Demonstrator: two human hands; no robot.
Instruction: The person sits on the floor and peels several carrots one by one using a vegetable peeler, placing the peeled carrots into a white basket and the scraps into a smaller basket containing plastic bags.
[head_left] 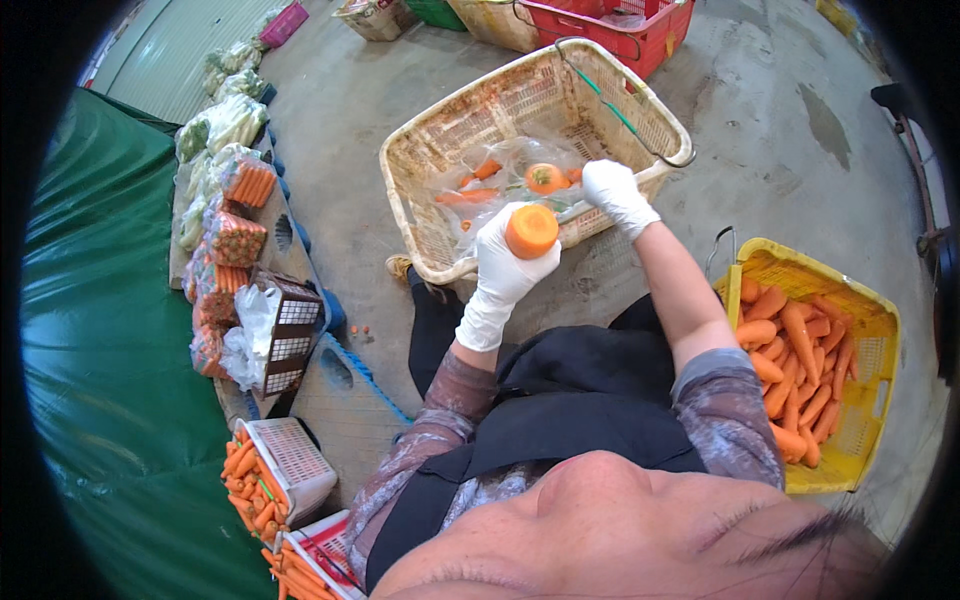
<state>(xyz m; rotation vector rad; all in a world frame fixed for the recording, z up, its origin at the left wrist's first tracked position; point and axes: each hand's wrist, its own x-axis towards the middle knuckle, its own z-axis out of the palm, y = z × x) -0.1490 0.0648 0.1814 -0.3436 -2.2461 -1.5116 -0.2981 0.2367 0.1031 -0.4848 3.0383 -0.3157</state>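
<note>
My left hand (pixel 500 265), in a white glove, is wrapped round a thick orange carrot (pixel 531 231) whose blunt, round end faces up. To its right, my gloved right hand (pixel 616 197) is closed over the near right side of a dirty cream basket (pixel 425 140); whatever it grips is hidden. Inside that basket lie a clear plastic bag (pixel 512 157) and several carrot pieces. One of them, a carrot end (pixel 544 178) with a greenish crown, sits close to my right hand. A dark hook with a green cord (pixel 610 108) crosses the basket's right end.
At my right stands a yellow crate (pixel 872 390) of carrots (pixel 797 350). A red crate (pixel 660 35) is beyond the basket. Bagged vegetables (pixel 235 215) line a pallet on the left, near a brown crate (pixel 290 335) and a white crate (pixel 295 455). A green tarp (pixel 110 330) hangs far left.
</note>
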